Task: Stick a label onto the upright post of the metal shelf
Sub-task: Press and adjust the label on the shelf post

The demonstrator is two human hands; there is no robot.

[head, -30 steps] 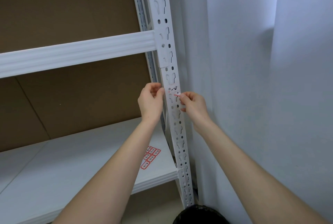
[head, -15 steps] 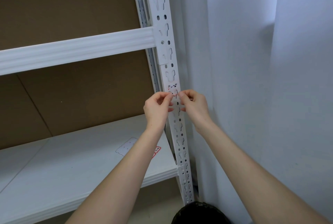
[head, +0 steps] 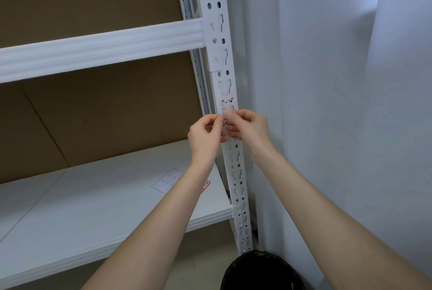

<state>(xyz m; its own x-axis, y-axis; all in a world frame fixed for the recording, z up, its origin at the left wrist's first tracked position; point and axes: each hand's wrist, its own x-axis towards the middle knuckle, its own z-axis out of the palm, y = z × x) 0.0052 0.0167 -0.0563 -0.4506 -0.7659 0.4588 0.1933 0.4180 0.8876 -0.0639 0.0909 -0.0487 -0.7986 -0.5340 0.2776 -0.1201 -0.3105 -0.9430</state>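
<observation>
Since a second ago the left hand (head: 205,135) has come in from the side of the post, so that both hands now meet in front of it, fingertips almost touching. Nearest me, at the bottom edge, sits a dark rounded object (head: 259,271) that I cannot identify. Above it my two forearms reach up and inward. Both hands have their fingers curled: the left pinches thumb against forefinger at the lower edge of the label (head: 228,105), and the right hand (head: 247,131) pinches the same edge from the other side, though the exact contact is blurred. That small white label, with black marks and a trace of red, lies flat on the front face of the upright post (head: 236,168), just above the fingertips. Behind my left forearm, on the white shelf board (head: 70,208), lie a pale backing sheet (head: 167,181) and a red-bordered sticker (head: 206,184) just beside it. Higher up a ribbed white beam (head: 100,49) joins the post, with brown cardboard (head: 93,114) behind and a pale wall (head: 327,102) to the right.
</observation>
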